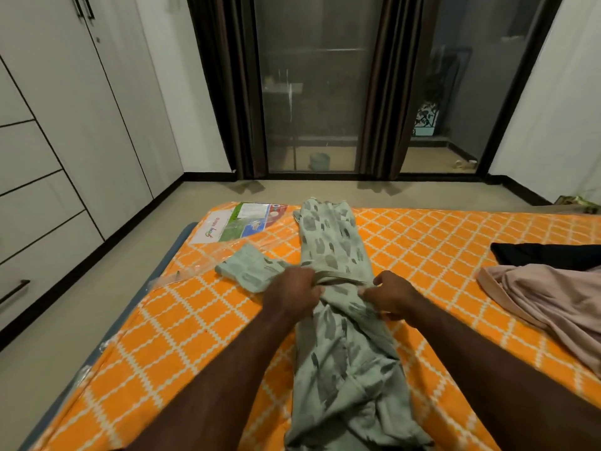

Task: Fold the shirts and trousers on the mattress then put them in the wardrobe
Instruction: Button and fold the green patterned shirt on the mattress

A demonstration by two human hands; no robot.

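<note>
A pale green printed shirt (328, 242) is laid lengthwise on the orange lattice-patterned mattress (195, 320), running from the near edge towards the far edge, with its body already narrowed into a long strip. It is gripped at about mid-length by both hands. The left hand (291, 289) is closed round the left edge of the cloth, its fingers curled into the fabric, and the right hand (390, 296) is pinched on the right edge, thumb and fingers together on a bunched fold. A tight ridge of cloth is drawn straight across between them, which suggests that the grip is placed there to set a crosswise fold line, so that one half can be laid over the other. One sleeve (247, 268) is left sticking out to the left, just beyond the left hand; it will probably need to be tucked in before the fold can be made neat. The near half is seen to be rumpled and not yet smoothed. To the right, well apart from the shirt, a dusty pink garment (536, 297) is heaped loosely, with a black garment (546, 252) lying just beyond it; neither appears folded. A printed label (240, 222) under clear plastic is seen at the far left corner of the mattress. The white wardrobe (65, 125) stands along the left wall with its doors closed, so nothing can yet be judged as put away.
</note>
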